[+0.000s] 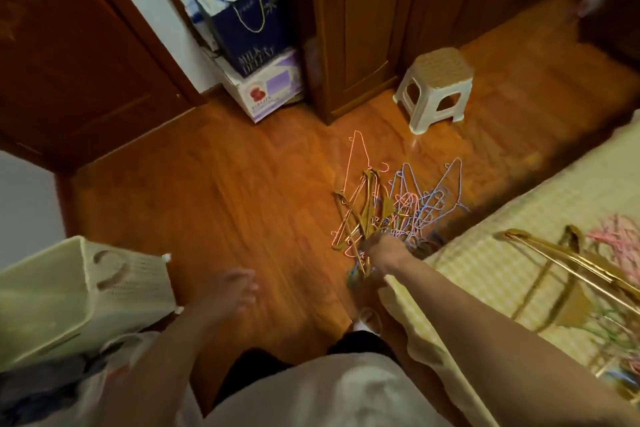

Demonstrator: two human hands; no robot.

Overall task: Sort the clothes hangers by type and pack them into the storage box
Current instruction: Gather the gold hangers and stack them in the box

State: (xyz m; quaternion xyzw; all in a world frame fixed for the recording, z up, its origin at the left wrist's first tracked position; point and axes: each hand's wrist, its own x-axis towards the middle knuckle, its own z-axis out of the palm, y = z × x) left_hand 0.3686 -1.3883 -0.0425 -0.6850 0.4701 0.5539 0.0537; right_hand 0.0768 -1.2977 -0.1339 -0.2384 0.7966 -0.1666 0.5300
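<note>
Glossy orange-brown wooden floor [214,191] underfoot, grain smeared by motion blur. On it, a tangled heap of thin wire clothes hangers [398,205], pink, lilac-blue and gold, triangular outlines crossing so densely that single ones are hard to separate; near end hidden behind the right hand [382,251]. Right hand reaching down into the near edge of that heap, fingers buried among the wires; whether curled round any hanger cannot be told. Left hand [235,288] blurred, hovering above bare floor, fingers loosely extended and holding nothing, well apart from the right.

At lower left, a pale cream plastic storage box [79,291] with a perforated, woven-look wall and a curved handle slot, tilted, cut off by the frame edge, standing clear of the heap. At right, a bed with a yellow-and-cream checked cover [485,264], soft and quilted; on it a few thick gold hangers [568,260] with broad shoulders, and beyond them a blurred bunch of pink wire hangers [616,236], partly cut off.

Further back, a white plastic stool with a tan woven-pattern seat [436,87], beside a dark wooden wardrobe [363,28]. Left of it, a navy paper gift bag with a cord handle [242,18] atop a white-and-lilac cardboard box [266,87]; lettering illegible.
</note>
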